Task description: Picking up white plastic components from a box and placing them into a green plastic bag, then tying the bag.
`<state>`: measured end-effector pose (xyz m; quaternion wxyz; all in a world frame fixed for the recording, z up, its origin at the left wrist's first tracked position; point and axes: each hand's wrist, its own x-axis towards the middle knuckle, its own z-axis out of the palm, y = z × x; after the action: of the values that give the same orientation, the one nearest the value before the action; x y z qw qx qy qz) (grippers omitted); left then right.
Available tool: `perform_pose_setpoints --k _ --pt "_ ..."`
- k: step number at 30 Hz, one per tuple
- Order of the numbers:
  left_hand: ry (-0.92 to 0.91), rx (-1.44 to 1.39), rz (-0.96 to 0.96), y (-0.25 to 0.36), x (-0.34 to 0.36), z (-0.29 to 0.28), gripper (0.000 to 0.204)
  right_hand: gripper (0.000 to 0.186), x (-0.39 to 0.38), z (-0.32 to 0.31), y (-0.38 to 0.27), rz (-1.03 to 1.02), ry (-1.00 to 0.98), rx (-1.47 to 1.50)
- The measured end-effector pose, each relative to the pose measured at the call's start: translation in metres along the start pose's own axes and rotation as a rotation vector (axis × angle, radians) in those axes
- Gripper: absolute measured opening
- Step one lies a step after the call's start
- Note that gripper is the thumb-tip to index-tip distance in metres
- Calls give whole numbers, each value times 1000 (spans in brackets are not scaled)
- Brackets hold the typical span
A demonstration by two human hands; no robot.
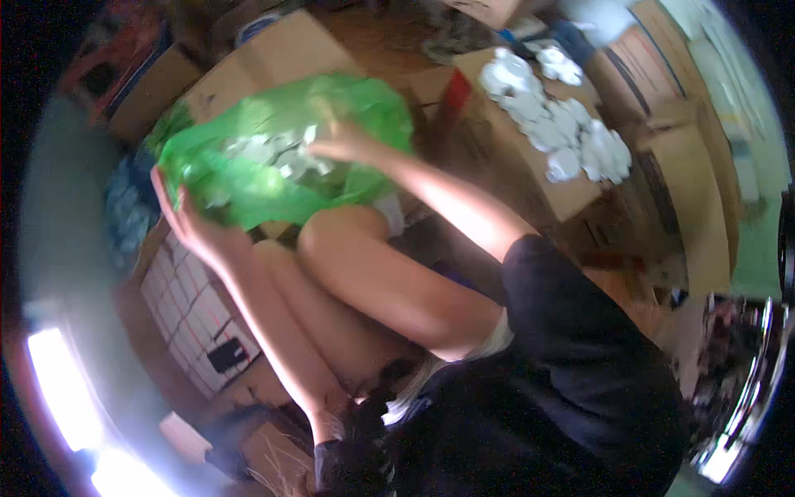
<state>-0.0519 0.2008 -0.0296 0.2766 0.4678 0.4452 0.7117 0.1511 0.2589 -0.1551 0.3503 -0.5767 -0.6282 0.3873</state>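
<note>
A large green translucent plastic bag [273, 199] lies spread in front of my knees, with many small white pieces [286, 157] inside it, too blurred to name. My left hand [195, 224] is against the bag's near left side, its fingers stretched out along the plastic. Over the right part of the bag, my right hand [348, 142] is beside the white pieces, with thumb and fingers apart. Motion blurs this hand, and no held thing shows in it.
Right of the bag, a cardboard surface [571, 195] bears a cluster of white rounded objects [551, 124]. Cardboard boxes [633, 70] crowd the far right. Beside my left forearm stands a carton of small white boxes [178, 298] with a dark phone-like object [228, 354] on it.
</note>
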Motion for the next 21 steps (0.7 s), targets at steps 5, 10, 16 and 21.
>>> perform_pose_setpoints --k 5,10,16,21 --pt "-105 361 499 -14 4 -19 25 31 -143 -106 -26 -142 -123 -61" --pt "-23 -45 -51 11 -7 26 30 42 -253 -331 93 69 846 -437" --pt "-54 34 62 7 -9 14 29 83 -297 -414 160 704 642 -1070" --pt "-164 501 542 -15 -6 7 29 76 -299 -433 202 732 502 -700"
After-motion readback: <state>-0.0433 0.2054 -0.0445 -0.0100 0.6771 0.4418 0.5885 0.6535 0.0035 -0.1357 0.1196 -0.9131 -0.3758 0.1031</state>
